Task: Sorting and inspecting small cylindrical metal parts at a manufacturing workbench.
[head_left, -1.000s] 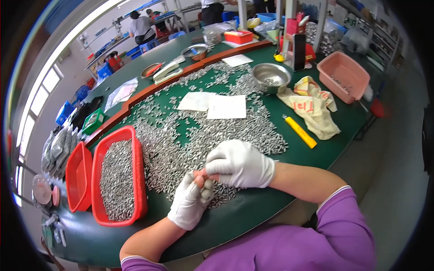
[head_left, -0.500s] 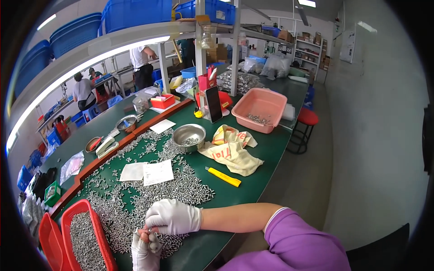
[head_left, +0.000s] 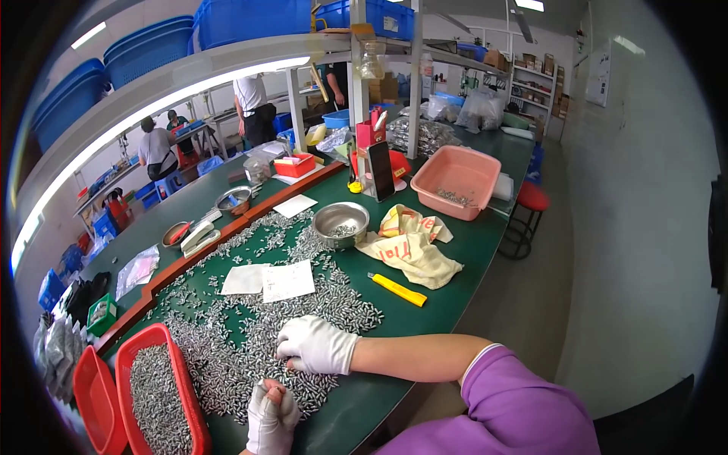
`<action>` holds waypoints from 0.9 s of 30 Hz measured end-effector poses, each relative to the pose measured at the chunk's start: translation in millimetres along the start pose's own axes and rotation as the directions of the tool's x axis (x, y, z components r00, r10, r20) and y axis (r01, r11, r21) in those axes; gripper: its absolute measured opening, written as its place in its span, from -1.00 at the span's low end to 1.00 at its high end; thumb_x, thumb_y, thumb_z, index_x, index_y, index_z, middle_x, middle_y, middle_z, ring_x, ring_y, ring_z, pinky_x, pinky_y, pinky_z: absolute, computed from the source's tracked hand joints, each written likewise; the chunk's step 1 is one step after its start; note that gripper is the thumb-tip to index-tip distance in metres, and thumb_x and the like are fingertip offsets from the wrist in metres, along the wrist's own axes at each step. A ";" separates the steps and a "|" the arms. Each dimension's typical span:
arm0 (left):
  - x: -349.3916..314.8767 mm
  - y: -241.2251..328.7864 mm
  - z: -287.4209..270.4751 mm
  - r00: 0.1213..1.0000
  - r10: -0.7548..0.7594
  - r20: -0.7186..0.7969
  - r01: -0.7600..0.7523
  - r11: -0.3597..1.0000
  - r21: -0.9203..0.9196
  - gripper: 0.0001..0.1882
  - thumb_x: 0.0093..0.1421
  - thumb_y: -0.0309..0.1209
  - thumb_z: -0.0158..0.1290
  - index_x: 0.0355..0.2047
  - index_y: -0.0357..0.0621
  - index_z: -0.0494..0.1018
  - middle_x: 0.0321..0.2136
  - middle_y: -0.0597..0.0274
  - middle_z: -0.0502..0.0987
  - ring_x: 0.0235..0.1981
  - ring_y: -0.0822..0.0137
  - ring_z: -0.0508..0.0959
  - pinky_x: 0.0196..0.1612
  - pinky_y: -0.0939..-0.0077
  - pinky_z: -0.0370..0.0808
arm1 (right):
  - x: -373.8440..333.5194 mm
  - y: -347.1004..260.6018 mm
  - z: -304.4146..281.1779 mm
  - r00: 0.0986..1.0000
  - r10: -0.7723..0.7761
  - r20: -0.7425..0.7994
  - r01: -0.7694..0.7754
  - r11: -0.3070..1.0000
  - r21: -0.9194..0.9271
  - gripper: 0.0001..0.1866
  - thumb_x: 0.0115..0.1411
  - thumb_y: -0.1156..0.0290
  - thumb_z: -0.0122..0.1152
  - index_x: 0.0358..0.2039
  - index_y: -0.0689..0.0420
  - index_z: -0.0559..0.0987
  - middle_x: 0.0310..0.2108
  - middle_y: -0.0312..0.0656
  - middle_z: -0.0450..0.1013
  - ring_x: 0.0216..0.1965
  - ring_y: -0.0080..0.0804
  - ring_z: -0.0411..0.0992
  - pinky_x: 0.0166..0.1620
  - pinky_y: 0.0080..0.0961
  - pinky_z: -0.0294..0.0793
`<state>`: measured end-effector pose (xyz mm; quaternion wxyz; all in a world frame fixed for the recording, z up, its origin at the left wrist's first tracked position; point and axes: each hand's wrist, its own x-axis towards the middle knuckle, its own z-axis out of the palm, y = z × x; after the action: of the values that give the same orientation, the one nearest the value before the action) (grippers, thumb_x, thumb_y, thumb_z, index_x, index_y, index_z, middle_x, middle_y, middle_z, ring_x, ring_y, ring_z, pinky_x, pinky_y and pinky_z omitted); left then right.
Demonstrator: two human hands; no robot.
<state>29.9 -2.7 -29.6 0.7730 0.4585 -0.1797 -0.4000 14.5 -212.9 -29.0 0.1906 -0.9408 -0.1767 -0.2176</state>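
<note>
Many small silvery metal pins (head_left: 262, 326) lie spread in a thick layer over the green table. My right hand (head_left: 317, 345), in a white glove, reaches down onto this layer with its fingers bent. Its fingertips touch the pins; whatever is between them is hidden. Nearer the table's front, my left hand (head_left: 271, 415) is closed, palm side up, its glove leaving some fingertips bare. Anything it holds is too small to make out. To its left stands a red basket (head_left: 199, 413) filled with pins.
Two white paper slips (head_left: 288, 280) rest on the pins. Beyond are a steel bowl (head_left: 341, 226), a cloth bag (head_left: 413, 258), a yellow utility knife (head_left: 398, 290), a phone (head_left: 381, 171) and a pink basin (head_left: 459, 171). A brown divider (head_left: 227, 233) crosses the table. People work in the background.
My hands, together before, are now apart. The right has left the left hand's fingertips and come down on the pins. The whole view has shifted slightly.
</note>
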 end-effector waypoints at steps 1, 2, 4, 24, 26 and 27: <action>-3.7 4.8 4.2 1.000 -0.014 0.018 0.014 1.000 0.011 -0.73 0.22 -0.14 0.09 -0.32 0.05 0.27 -0.68 0.48 0.11 -0.76 0.54 0.06 -0.68 0.63 0.03 | 1.0 -1.0 0.7 0.999 -0.018 -0.027 0.018 1.000 0.004 -0.80 -0.05 0.26 0.29 -0.39 0.04 0.61 -0.38 -0.24 0.46 -0.23 -0.24 0.44 -0.14 -0.29 0.43; -5.1 6.2 4.4 0.998 -0.053 0.024 0.053 0.998 -0.021 -0.77 0.25 -0.18 0.07 -0.30 0.03 0.29 -0.66 0.48 0.16 -0.70 0.58 0.10 -0.65 0.68 0.04 | 2.4 0.3 0.5 1.000 -0.015 -0.002 0.015 0.999 -0.031 -0.83 -0.05 0.28 0.28 -0.43 0.05 0.59 -0.42 -0.23 0.46 -0.28 -0.23 0.45 -0.18 -0.29 0.45; -5.2 4.4 5.3 0.999 -0.041 0.011 0.041 0.999 -0.020 -0.80 0.27 -0.23 0.03 -0.31 0.00 0.27 -0.68 0.49 0.08 -0.71 0.57 0.02 -0.67 0.66 -0.04 | 5.1 -1.5 -0.6 1.000 -0.007 0.002 0.007 0.999 -0.046 -0.87 -0.04 0.33 0.26 -0.45 0.05 0.58 -0.44 -0.21 0.45 -0.30 -0.20 0.45 -0.22 -0.27 0.46; 7.4 2.2 5.1 0.995 -0.102 -0.022 0.102 0.995 0.008 -0.66 0.28 -0.05 0.00 -0.24 -0.04 0.27 -0.60 0.45 0.24 -0.67 0.60 0.19 -0.64 0.70 0.10 | 6.5 -37.8 -31.6 0.984 -0.099 -0.148 0.140 0.943 0.301 -0.75 -0.19 0.53 0.40 -0.44 0.05 0.55 -0.39 -0.25 0.49 -0.36 -0.26 0.46 -0.30 -0.38 0.46; 6.3 4.8 6.9 0.994 -0.103 -0.026 0.105 0.992 0.065 -0.65 0.27 -0.04 0.01 -0.26 -0.04 0.27 -0.60 0.45 0.25 -0.67 0.59 0.20 -0.64 0.69 0.12 | 3.8 -36.1 -28.0 0.989 -0.074 -0.126 0.112 0.937 0.330 -0.75 -0.19 0.51 0.41 -0.44 0.06 0.55 -0.39 -0.25 0.48 -0.37 -0.26 0.46 -0.30 -0.40 0.46; 4.3 4.4 5.8 0.995 -0.096 -0.010 0.096 0.994 0.051 -0.61 0.24 -0.03 0.05 -0.22 -0.06 0.26 -0.58 0.43 0.25 -0.66 0.60 0.17 -0.63 0.70 0.07 | 3.0 -36.0 -26.3 0.994 -0.051 -0.100 0.083 0.932 0.352 -0.76 -0.18 0.50 0.42 -0.45 0.07 0.54 -0.40 -0.25 0.48 -0.37 -0.26 0.46 -0.30 -0.40 0.45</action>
<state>30.8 -8.2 -23.3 0.7414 0.4878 -0.1649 -0.4303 -6.9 -192.4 4.5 0.3576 -0.8736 -0.2364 -0.2302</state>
